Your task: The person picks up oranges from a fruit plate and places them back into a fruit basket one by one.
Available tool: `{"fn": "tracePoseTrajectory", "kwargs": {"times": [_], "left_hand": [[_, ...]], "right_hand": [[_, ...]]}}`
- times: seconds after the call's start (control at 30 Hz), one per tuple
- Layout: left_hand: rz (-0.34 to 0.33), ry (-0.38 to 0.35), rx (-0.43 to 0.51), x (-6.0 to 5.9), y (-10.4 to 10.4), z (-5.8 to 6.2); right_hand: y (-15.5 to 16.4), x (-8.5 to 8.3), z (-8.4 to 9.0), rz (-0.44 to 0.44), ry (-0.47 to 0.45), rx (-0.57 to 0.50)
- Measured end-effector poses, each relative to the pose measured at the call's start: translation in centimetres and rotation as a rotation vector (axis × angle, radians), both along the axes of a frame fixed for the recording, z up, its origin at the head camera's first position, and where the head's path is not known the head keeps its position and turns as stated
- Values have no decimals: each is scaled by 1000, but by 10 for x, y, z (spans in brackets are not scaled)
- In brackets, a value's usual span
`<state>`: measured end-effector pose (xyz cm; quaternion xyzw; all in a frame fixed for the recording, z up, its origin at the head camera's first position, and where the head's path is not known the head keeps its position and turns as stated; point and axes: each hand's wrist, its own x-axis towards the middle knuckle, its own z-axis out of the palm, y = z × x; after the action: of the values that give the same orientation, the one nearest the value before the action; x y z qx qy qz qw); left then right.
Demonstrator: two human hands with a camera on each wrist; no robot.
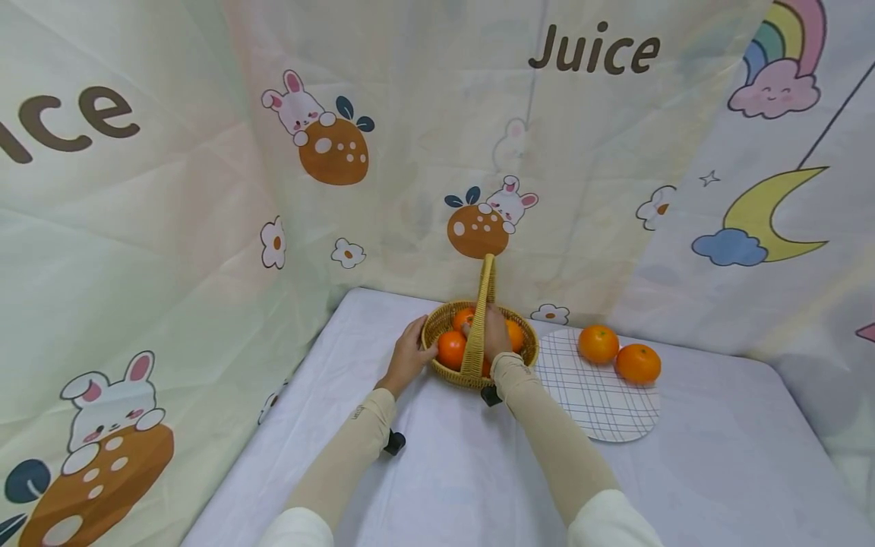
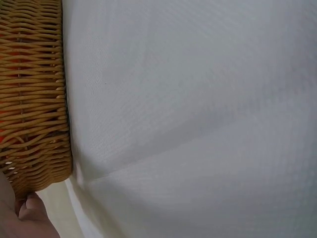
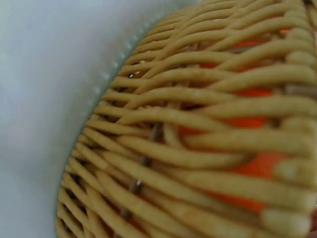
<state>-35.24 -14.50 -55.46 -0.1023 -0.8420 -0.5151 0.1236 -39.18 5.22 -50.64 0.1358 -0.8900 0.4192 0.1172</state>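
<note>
The left hand (image 1: 408, 355) clamps the basket (image 1: 453, 377) at its rim and should brace it; inside, among oranges (image 1: 451, 349), the right hand (image 1: 498, 334), grip hidden, should ease past the handle (image 1: 481, 323).

Basket handle (image 1: 481, 319): rises between left hand (image 1: 409, 351) and right hand (image 1: 497, 336), blocking sideways passage.
Two oranges (image 1: 638, 364): obstacles farther right.
Tablecloth (image 1: 454, 463): open between forearms (image 1: 560, 437).
</note>
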Motion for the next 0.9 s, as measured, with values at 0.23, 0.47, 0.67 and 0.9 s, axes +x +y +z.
{"fn": "tracePoseTrajectory", "kwargs": {"times": [0.23,0.47,0.67,0.9], "left_hand": [[4,-6,8,0,1,0],[17,-40,-8,0,2,1],[27,-23,-18,1,2,3],[30,2,-32,2,2,2]], "right_hand": [[12,-3,4,-41,24,-30],[30,-4,17,-95,48,-70],[51,-6,25,-139,69,-95],[83,-5,30,-268,70,-283]]}}
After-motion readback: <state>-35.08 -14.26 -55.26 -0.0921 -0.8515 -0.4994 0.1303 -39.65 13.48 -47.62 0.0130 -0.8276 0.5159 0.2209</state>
